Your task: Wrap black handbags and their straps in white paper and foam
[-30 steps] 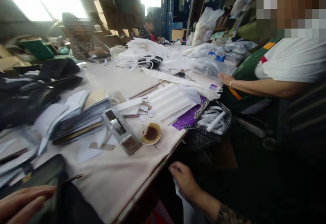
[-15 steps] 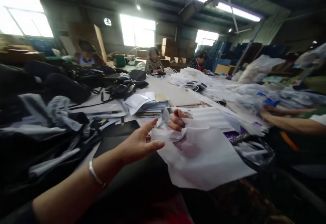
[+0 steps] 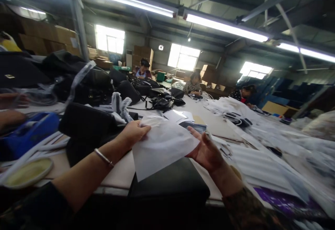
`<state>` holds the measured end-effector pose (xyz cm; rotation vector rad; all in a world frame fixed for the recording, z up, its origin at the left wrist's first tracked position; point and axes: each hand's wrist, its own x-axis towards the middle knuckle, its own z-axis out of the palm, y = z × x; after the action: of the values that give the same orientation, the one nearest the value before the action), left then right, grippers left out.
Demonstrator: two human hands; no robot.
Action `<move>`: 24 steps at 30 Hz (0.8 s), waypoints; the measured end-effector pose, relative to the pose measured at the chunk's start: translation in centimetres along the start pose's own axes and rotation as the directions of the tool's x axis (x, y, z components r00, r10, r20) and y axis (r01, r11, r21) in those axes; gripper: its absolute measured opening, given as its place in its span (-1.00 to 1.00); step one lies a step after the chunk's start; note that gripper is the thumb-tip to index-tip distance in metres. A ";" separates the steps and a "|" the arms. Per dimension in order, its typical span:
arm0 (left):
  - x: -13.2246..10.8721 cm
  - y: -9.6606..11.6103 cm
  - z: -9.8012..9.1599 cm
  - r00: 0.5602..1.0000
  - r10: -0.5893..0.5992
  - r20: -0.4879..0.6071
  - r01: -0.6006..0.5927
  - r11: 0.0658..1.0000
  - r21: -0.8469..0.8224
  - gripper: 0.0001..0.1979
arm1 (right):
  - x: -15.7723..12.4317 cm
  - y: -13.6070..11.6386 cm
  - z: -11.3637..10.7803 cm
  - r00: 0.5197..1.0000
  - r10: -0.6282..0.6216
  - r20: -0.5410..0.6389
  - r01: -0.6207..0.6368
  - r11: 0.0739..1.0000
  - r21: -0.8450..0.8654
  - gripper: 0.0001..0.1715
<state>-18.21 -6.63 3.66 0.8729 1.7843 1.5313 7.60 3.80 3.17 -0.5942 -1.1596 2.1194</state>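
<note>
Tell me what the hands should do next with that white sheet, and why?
Probably close the right hand on the right edge of the white sheet. The left hand pinches its top left corner, but the right hand lies open with only fingertips touching, so the sheet hangs loosely over the black bag.

Dim hall under glaring ceiling tube lights (image 3: 225,27) and blown-out windows (image 3: 184,56); blurred, stretched edges; dark foreground.

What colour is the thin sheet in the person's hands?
White; the sheet shows best in the head view.
</note>
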 end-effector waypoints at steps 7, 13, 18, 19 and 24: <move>2.9 -4.1 0.2 0.999 0.036 -0.029 -0.028 0.971 0.239 -0.82 | 0.9 2.4 -1.1 0.892 -0.388 -0.231 0.114 0.688 -0.717 -0.15; 7.0 -3.8 1.9 0.974 0.184 -0.130 -0.101 0.873 0.476 -0.60 | 1.2 0.6 -1.6 0.906 -0.362 -0.219 0.010 0.536 -0.844 -0.27; 6.6 -1.2 4.2 0.863 0.502 0.057 -0.427 0.664 0.615 -0.23 | 6.2 0.3 -0.6 0.921 -0.130 -0.368 -0.067 0.876 -0.477 -0.32; 5.6 -1.0 4.8 0.802 0.563 0.198 -0.552 0.572 0.607 -0.22 | 7.1 0.5 -0.5 0.922 -0.075 -0.379 -0.094 0.908 -0.408 -0.34; 1.0 -3.8 7.7 0.752 0.459 0.473 -0.628 0.281 0.725 0.10 | 10.8 2.4 0.1 0.916 0.054 -0.398 -0.157 0.960 -0.232 -0.54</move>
<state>-12.92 -1.72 -1.21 2.2714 2.2275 0.6731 -0.64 10.52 0.30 -1.1670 -1.1999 1.8282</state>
